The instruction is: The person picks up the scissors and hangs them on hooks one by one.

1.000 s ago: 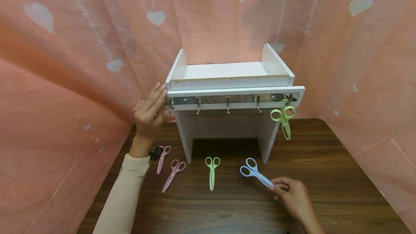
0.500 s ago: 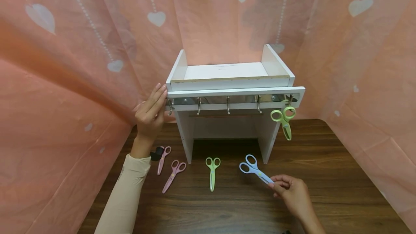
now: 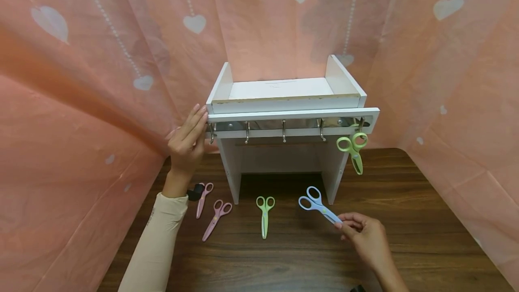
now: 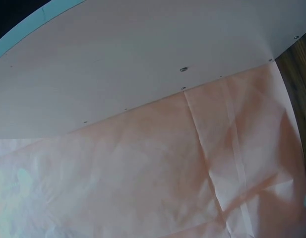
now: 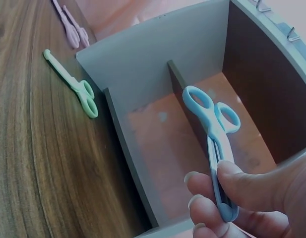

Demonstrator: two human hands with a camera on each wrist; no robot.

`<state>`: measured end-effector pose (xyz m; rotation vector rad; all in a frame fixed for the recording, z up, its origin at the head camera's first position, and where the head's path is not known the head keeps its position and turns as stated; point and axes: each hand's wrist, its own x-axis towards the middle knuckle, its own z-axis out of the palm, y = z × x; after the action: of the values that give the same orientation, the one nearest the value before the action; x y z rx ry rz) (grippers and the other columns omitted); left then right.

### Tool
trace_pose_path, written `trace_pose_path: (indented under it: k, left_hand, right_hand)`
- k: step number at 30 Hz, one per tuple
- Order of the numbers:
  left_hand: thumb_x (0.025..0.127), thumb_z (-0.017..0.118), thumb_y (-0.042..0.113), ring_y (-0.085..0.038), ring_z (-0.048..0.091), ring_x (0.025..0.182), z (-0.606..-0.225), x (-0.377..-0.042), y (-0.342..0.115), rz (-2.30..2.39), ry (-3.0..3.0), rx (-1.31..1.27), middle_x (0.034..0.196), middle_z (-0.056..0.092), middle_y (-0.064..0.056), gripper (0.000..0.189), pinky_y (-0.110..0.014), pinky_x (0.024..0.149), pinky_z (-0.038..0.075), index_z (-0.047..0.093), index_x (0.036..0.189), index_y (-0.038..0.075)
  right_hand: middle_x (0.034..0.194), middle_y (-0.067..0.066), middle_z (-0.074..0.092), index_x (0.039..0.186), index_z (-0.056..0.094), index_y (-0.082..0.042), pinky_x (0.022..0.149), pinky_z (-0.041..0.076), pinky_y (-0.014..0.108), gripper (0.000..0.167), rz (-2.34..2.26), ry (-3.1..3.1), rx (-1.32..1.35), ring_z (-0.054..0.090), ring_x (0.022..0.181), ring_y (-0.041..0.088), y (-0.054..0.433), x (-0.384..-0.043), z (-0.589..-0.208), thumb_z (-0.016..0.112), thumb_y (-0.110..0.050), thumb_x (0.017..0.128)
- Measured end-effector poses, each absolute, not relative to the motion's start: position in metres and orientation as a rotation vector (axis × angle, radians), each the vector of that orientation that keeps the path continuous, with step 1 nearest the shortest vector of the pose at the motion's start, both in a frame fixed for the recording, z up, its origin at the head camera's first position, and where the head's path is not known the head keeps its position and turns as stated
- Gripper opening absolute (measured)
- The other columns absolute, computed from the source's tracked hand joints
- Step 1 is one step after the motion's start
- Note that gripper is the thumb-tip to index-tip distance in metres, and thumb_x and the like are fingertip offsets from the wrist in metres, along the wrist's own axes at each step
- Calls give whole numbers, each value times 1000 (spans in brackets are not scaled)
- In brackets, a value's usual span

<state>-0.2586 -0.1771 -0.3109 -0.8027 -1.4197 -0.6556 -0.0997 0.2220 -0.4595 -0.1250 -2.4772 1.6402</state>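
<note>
My right hand (image 3: 365, 235) pinches blue scissors (image 3: 320, 206) by the blade end, handle loops pointing up and left. In the right wrist view the thumb presses the blue scissors (image 5: 214, 124) against the fingers, in front of the shelf's opening. My left hand (image 3: 187, 139) rests with straight fingers against the left end of the white hook rail (image 3: 263, 115) on a white shelf unit (image 3: 231, 170). Green scissors (image 3: 354, 150) hang by one loop from the rail's rightmost hook. Only the shelf's side panel (image 4: 143, 59) and the curtain show in the left wrist view.
Green scissors (image 3: 265, 217) lie on the wooden table (image 3: 292, 260) before the shelf. Two pairs of pink scissors, the nearer pair (image 3: 216, 220) and the farther pair (image 3: 204, 199), lie left of them, by my left forearm. A pink curtain (image 3: 101, 148) with hearts surrounds the table.
My right hand has risen slightly with the blue scissors, moving a little toward the shelf. The left hand stays at the rail's left end.
</note>
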Motion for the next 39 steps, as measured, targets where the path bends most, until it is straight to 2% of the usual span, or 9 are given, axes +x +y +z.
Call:
trace_pose_path:
  k: [4, 8, 11, 16, 24, 32, 39]
  left_hand:
    - [76, 76, -20, -42, 69, 109, -313, -261, -179, -653, -1426, -803, 116, 73, -18, 36, -37, 86, 56, 76, 109, -5]
    - [79, 75, -19, -41, 69, 111, -313, -261, -179, -656, -1437, -813, 117, 73, -17, 35, -36, 88, 57, 76, 111, -5]
    - [79, 75, -19, -39, 68, 112, -313, -261, -180, -661, -1438, -818, 117, 72, -18, 35, -36, 95, 55, 76, 110, -6]
    - [79, 75, -20, -39, 69, 112, -312, -260, -180, -659, -1436, -826, 117, 72, -18, 34, -37, 95, 55, 76, 110, -6]
    - [79, 74, -20, -39, 68, 112, -311, -259, -179, -643, -1437, -847, 118, 72, -20, 33, -41, 96, 54, 75, 110, -8]
    - [80, 74, -19, -38, 69, 111, -310, -259, -178, -628, -1431, -836, 117, 72, -19, 32, -41, 95, 55, 76, 109, -7]
    - [80, 74, -19, -38, 69, 112, -310, -259, -179, -630, -1440, -836, 117, 72, -18, 32, -41, 96, 55, 76, 110, -7]
  right_hand:
    - [84, 13, 76, 100, 74, 5, 57, 60, 31, 15, 1625, -2464, -102, 69, 58, 15, 222, -100, -457, 78, 0, 87]
    - [83, 12, 76, 100, 74, 4, 57, 60, 31, 14, 1613, -2451, -82, 70, 59, 16, 222, -100, -451, 78, 1, 87]
    - [82, 12, 76, 99, 74, 3, 56, 59, 31, 13, 1571, -2456, -78, 69, 58, 16, 221, -100, -446, 77, 1, 87]
    - [83, 13, 76, 99, 74, 3, 55, 57, 26, 13, 1545, -2449, -63, 69, 58, 17, 219, -100, -439, 78, 1, 86]
    - [80, 11, 76, 98, 76, 2, 51, 54, 22, 14, 1527, -2391, -38, 65, 54, 7, 218, -99, -431, 79, 1, 85]
    - [83, 13, 76, 98, 75, 1, 55, 57, 24, 12, 1523, -2399, -57, 69, 58, 14, 218, -98, -422, 79, 1, 86]
    - [82, 12, 76, 97, 76, 0, 56, 57, 24, 11, 1474, -2384, -43, 69, 59, 15, 219, -97, -416, 79, 1, 86]
